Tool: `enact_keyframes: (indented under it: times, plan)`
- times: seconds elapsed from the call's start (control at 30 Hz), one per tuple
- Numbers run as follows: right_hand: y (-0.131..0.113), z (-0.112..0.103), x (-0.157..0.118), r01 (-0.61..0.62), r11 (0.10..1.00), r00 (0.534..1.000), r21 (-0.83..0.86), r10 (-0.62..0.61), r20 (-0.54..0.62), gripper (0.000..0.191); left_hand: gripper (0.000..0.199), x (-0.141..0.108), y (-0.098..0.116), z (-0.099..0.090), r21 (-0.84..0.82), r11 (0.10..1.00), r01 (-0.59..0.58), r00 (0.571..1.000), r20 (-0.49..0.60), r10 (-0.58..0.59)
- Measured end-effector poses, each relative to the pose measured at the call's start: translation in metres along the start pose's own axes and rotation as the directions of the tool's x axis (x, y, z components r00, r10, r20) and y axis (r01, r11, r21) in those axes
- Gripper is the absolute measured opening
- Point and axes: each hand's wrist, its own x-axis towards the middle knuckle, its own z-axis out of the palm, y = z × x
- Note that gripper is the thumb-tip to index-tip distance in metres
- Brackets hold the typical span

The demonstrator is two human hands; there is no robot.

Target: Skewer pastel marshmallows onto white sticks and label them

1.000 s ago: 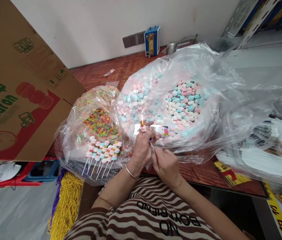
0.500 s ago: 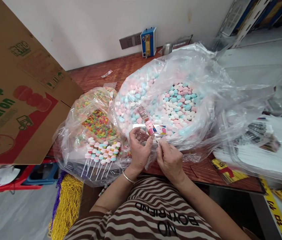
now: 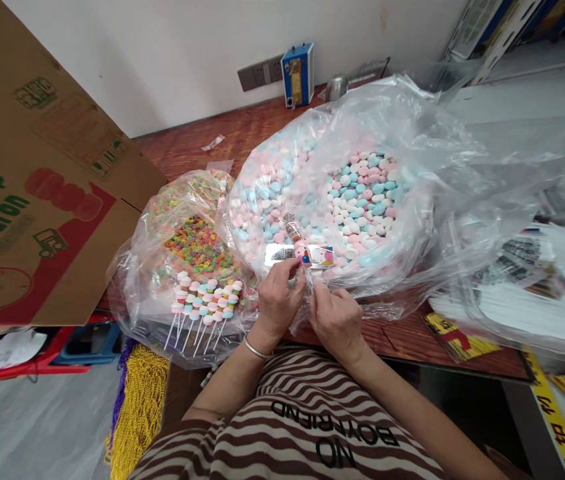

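Observation:
A small printed wrapper (image 3: 292, 230) stands out beyond my fingertips, over the pink, white and blue candies. My left hand (image 3: 279, 293) pinches its lower end. Close beside it, my right hand (image 3: 335, 317) is closed at the bottom of the wrapper; what its fingers grip is too small to make out. Flat packets (image 3: 322, 256) lie behind the wrapper on the large clear bag of candies (image 3: 362, 200). Candy skewers on white sticks (image 3: 207, 303) rest in a row on the bag of colourful ring pieces (image 3: 197, 243), left of my hands.
A large cardboard box (image 3: 37, 167) stands at the left. Behind the bags are a blue device (image 3: 298, 75) and a metal cup (image 3: 336, 87) by the wall. White sticks (image 3: 522, 320) in plastic lie at the right, near a yellow packet (image 3: 462, 339).
The fingers of my left hand have closed in at the wrapper's lower end. My right hand has shifted slightly left, and the view has tilted a little.

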Motion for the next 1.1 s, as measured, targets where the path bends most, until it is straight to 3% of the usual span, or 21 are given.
enact_keyframes:
  times: [0.13,0.23,0.27,0.33,0.4,0.43,0.7,0.87,0.93,1.1]
  plan:
    - [0.000,0.001,-0.001,-0.025,0.999,0.999,0.041,0.024,0.023,0.025,0.022,0.001,-0.001,-0.001,0.021,1.000,-0.009,1.000,0.016,0.008]
    - [-0.004,-0.002,0.000,-0.204,0.942,0.977,0.265,0.180,0.112,0.024,0.021,0.005,0.000,-0.003,0.046,0.998,-0.046,0.999,0.006,0.046]
    - [-0.005,-0.003,0.001,-0.310,0.871,0.949,0.381,0.257,0.184,0.023,0.020,0.006,0.000,-0.003,0.060,0.996,-0.065,0.998,0.006,0.065]
    - [-0.008,-0.006,0.003,-0.515,0.644,0.857,0.566,0.371,0.357,0.025,0.018,0.007,0.000,-0.003,0.086,0.992,-0.097,0.995,0.017,0.096]
    - [-0.009,-0.008,0.005,-0.617,0.463,0.786,0.637,0.413,0.460,0.029,0.017,0.007,0.000,-0.002,0.092,0.989,-0.120,0.992,0.036,0.117]
    - [-0.009,-0.009,0.006,-0.633,0.428,0.770,0.645,0.428,0.473,0.031,0.016,0.006,0.000,-0.002,0.090,0.987,-0.131,0.991,0.045,0.128]
    - [-0.011,-0.005,0.003,-0.657,0.390,0.739,0.646,0.506,0.445,0.031,0.011,0.003,0.006,-0.001,0.165,0.946,-0.278,0.961,0.029,0.277]
    - [-0.012,-0.005,0.006,-0.648,0.361,0.727,0.671,0.556,0.402,0.032,0.009,-0.004,0.006,0.004,0.136,0.956,-0.259,0.966,0.022,0.258]
    - [-0.012,-0.007,0.007,-0.630,0.408,0.747,0.661,0.550,0.373,0.031,0.010,-0.008,0.005,0.007,0.090,0.972,-0.215,0.977,0.026,0.213]
    - [-0.012,-0.007,0.007,-0.570,0.631,0.818,0.526,0.495,0.293,0.021,0.008,-0.010,0.002,0.009,-0.042,0.999,-0.008,1.000,-0.021,0.007]
